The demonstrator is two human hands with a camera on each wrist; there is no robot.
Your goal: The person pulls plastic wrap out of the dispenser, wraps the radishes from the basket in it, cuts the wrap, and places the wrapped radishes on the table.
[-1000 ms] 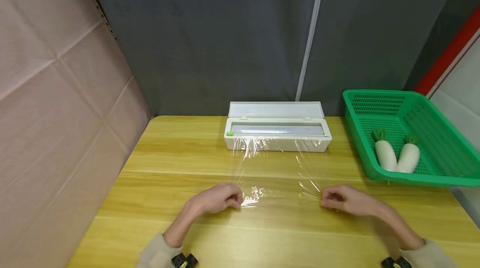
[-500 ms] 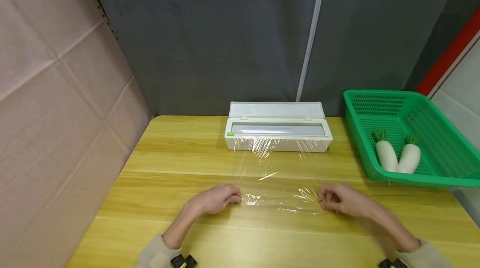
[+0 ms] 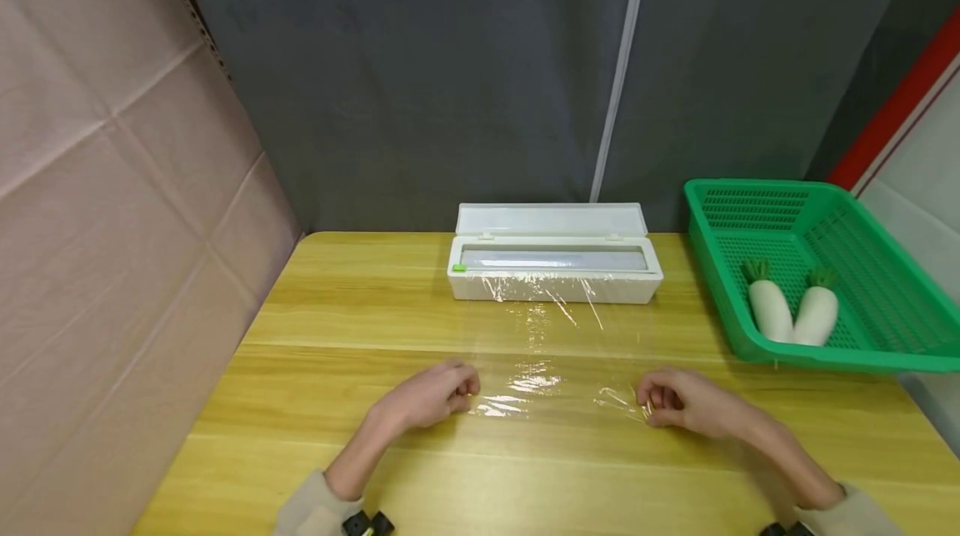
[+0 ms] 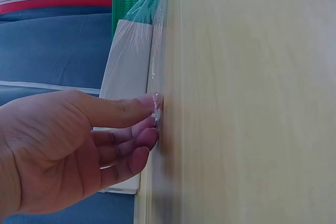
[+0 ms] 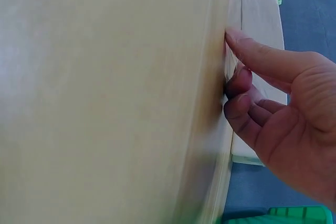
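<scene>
Clear film point(image 3: 536, 382): centre of head view, stretching from white box point(image 3: 551, 242) down to both hands, above the worktop point(image 3: 360, 303). Likely near weightless, limp, clingy, quick to crease or tear; best taken by the two near corners, evenly.

Left hand point(image 3: 427, 394), lower centre: grip pinches a bunched corner, thumb to forefinger. Right hand point(image 3: 697, 403), lower right: thumb and forefinger slightly apart, film between; cannot tell if pinched.

Film's side edges barely readable, only glints. Right: green basket point(image 3: 716, 286), cut by frame edge; its front rim hides the radishes' point(image 3: 771, 311) lower ends.
</scene>
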